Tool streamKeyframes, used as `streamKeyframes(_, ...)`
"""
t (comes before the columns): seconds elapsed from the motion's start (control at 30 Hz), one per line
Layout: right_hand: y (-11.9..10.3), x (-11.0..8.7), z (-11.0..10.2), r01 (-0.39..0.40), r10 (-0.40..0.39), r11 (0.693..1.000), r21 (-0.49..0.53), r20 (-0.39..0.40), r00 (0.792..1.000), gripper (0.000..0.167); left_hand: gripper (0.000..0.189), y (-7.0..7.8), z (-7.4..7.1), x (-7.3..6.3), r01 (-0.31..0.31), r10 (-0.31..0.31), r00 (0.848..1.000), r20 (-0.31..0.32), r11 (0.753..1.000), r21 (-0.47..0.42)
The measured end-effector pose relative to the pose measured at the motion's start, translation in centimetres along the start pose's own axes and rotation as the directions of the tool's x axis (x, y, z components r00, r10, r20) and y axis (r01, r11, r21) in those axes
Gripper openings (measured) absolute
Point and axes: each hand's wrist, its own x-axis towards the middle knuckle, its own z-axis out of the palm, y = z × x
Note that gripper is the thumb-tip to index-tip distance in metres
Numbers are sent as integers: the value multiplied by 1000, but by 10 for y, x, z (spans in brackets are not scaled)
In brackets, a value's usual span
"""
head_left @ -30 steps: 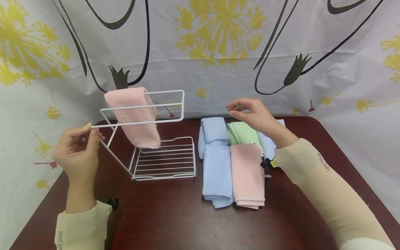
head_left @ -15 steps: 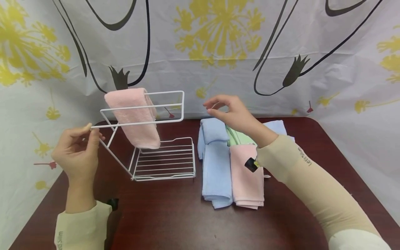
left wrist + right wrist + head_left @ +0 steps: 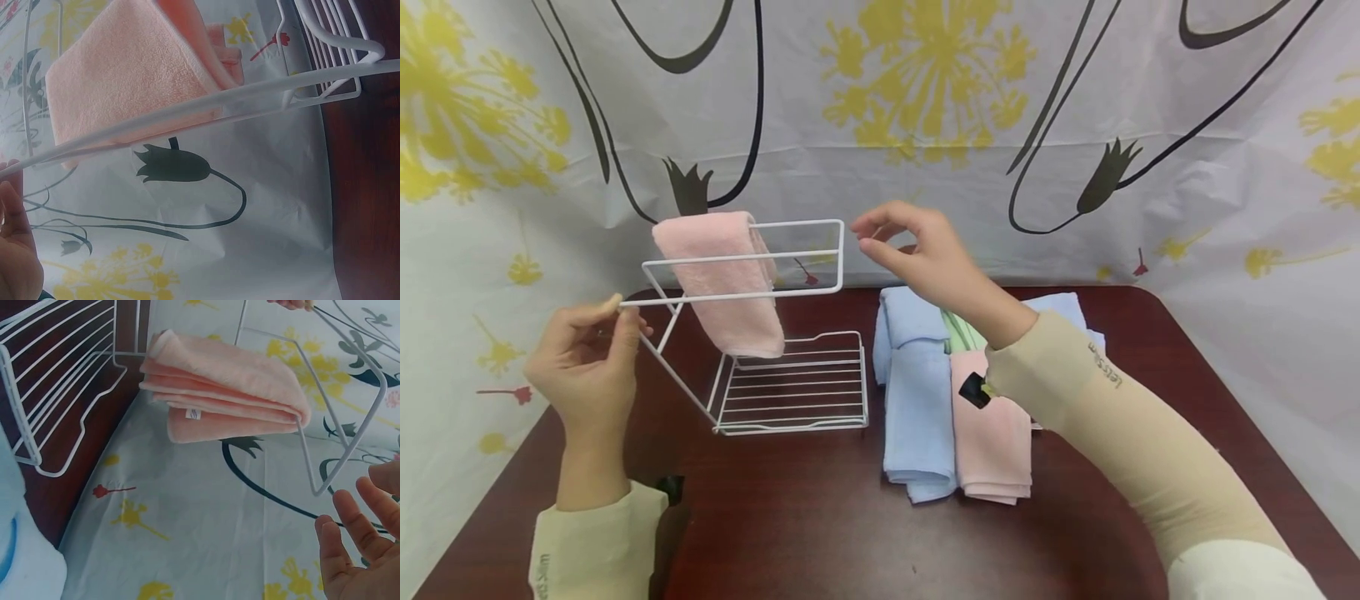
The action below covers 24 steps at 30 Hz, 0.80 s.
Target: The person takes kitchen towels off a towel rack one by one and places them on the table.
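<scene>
With thumb and fingertips my left hand (image 3: 583, 358) pinches the near left corner of a white wire towel rack (image 3: 805, 292). A folded pink towel (image 3: 726, 275) drapes over the rack's rear upper bar, its layered edges and small white tag showing in the right wrist view. Beyond the rack's upper right end hovers my right hand (image 3: 925, 254), holding nothing, its fingers loosely bent. In the right wrist view, the right hand's fingertips (image 3: 328, 525) lie apart from the wire corner.
Right of the rack's slatted base, folded towels lie on the dark red table (image 3: 790, 517): blue ones (image 3: 919, 417), a pink one (image 3: 988, 458), a green one (image 3: 961, 329) partly under my forearm, and another pale blue one (image 3: 1056, 310). A patterned curtain (image 3: 925, 179) hangs behind.
My right hand has moved left from above the towels to the rack's right end. My left hand, the rack and the draped pink towel stay where they were.
</scene>
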Motion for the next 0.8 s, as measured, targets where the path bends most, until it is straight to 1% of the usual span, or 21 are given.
streamKeyframes(0.1,-6,8,3,36,-36,999,4,-2,999,22,14,0,1,0,3,-3,1000,1,1000,-7)
streamKeyframes(0.27,-16,22,8,56,-56,998,-5,17,998,23,14,0,2,1,4,-4,1000,-9,999,-37)
streamKeyframes(0.4,-23,33,12,56,-55,998,-11,34,998,25,15,0,4,1,7,-8,1000,-14,998,-66)
streamKeyframes(0.57,-28,46,17,39,-37,999,-28,74,997,27,15,0,4,1,7,-8,1000,-20,998,-68)
streamKeyframes(0.8,-32,62,30,68,-55,993,-94,141,989,28,15,1,3,-1,16,-19,999,-26,995,-94)
